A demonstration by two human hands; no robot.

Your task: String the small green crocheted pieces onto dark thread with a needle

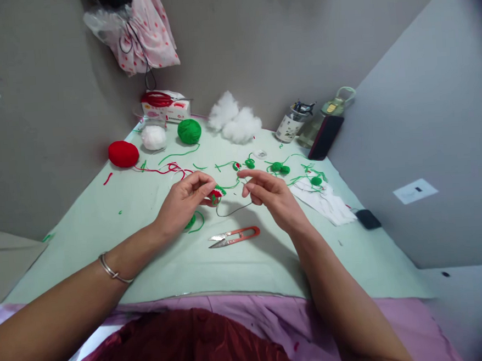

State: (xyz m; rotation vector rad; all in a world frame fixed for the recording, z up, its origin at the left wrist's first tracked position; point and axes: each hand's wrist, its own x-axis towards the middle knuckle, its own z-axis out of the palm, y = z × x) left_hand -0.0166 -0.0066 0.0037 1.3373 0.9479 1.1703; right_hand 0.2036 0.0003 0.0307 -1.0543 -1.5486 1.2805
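My left hand (pixel 188 198) pinches a small crocheted piece (pixel 217 193) in red, white and green between thumb and fingers. From that piece a thin dark thread (pixel 235 210) loops down and across to my right hand (pixel 269 192). The lower fingers of my right hand are curled closed where the thread ends, while its index finger points toward the piece. Whether a needle is in those fingers I cannot make out. Thread snips (pixel 234 236) with an orange handle lie on the table below both hands. A green crocheted piece (pixel 190 222) is partly hidden under my left hand.
Behind my hands sit red (pixel 123 154), white (pixel 154 137) and green (pixel 190 132) yarn balls, and white stuffing (pixel 234 119). Several small green pieces (pixel 280 168) and yarn scraps lie to the right, near white tissue (pixel 325 202). A pen jar (pixel 290 126), bottle (pixel 332 106) and phone (pixel 326 137) stand by the wall.
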